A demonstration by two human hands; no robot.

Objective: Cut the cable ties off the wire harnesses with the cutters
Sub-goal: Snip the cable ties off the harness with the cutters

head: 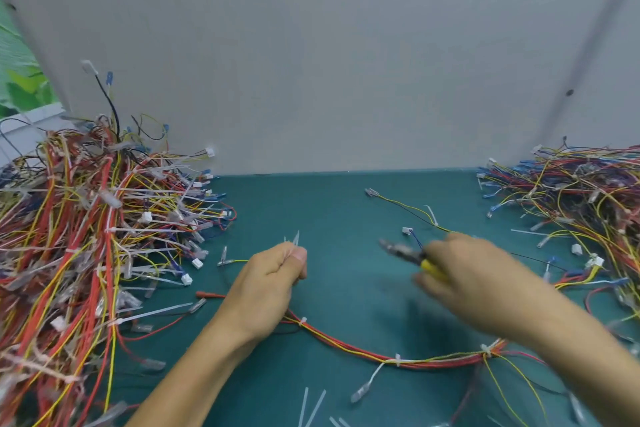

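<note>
My left hand point(270, 282) is curled into a fist around a few cut white cable ties point(295, 238), whose tips stick up above my thumb. My right hand point(464, 274) grips the yellow-handled cutters point(403, 251), jaws pointing left; the hand and tool are blurred. A wire harness point(381, 354) of red and yellow wires lies on the green mat point(329, 204) in front of me, running from under my left hand to below my right forearm. White cable ties point(398, 359) still bind it at several spots. A thinner harness point(408, 208) lies beyond my right hand.
A tall heap of tied harnesses point(86, 236) fills the left side. A second pile of harnesses point(581, 194) sits at the right. Loose cut ties point(311, 407) lie at the mat's near edge. A grey wall point(329, 62) closes off the back.
</note>
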